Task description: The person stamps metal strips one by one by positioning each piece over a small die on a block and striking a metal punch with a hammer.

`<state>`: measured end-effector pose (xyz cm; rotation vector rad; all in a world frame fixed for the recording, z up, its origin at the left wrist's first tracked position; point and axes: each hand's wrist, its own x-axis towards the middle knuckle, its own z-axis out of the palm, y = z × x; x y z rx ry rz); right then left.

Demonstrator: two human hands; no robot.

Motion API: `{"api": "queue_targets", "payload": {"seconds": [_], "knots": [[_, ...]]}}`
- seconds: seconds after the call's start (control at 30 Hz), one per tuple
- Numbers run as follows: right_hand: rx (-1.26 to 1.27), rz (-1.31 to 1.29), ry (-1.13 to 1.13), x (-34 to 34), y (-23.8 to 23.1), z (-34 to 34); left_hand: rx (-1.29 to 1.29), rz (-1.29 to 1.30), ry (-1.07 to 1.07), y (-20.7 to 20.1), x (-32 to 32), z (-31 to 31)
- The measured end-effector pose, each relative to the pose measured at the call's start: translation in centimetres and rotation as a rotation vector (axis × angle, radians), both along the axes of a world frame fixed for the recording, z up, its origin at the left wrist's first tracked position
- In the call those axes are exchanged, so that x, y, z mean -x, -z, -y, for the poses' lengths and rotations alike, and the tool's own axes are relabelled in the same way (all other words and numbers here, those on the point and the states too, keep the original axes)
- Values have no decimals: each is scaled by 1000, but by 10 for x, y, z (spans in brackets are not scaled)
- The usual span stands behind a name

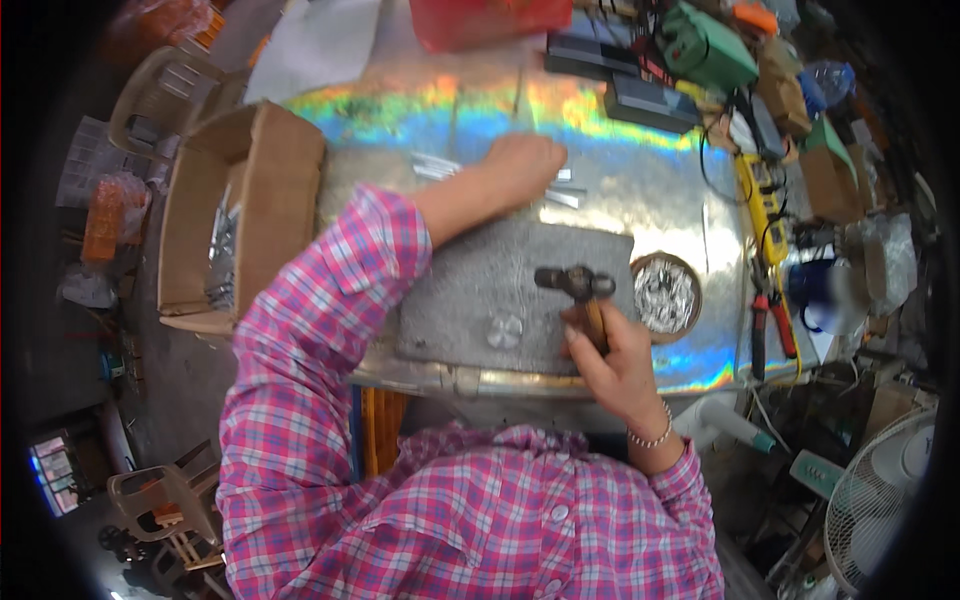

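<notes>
My right hand (pixel 618 362) is closed round the wooden handle of a hammer (pixel 577 284). Its dark metal head is over the right part of a grey slab (pixel 465 285) at the table's near edge. A small round shiny metal piece (pixel 504 332) lies on the slab, left of the hammer. My left arm stretches across to the far side of the slab. There my left hand (pixel 522 168) is curled closed, somewhat blurred, beside thin metal strips (pixel 563 197); whatever its fingers hold is hidden. More strips (pixel 435 167) lie left of that hand.
A round bowl (pixel 697 308) of shiny metal bits stands right of the slab. Left is an open cardboard box (pixel 290 165) with metal pieces inside. Red-handled pliers (pixel 770 325), a yellow power strip (pixel 765 205) and cables line the table's right side. A red object (pixel 490 22) is at the back.
</notes>
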<state>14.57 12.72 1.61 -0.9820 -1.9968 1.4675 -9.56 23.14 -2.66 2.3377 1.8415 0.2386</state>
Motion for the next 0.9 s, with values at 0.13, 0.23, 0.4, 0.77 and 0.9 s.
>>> {"api": "queue_targets", "payload": {"seconds": [0.13,0.23,0.4,0.77,0.9], "knots": [[23,10,-30,3,0,-4,-75,-92,119,-5,5,-10],[172,-83,-9,1,-7,-3,-163,-19,74,-12,14,0],[154,-22,243,-28,-14,-20,-452,403,24,-74,11,43],[-556,583,177,-62,12,-62,-447,1062,-420,-47,-31,216],[-579,703,196,-62,20,-66,-288,1091,-479,-35,-33,232]]}}
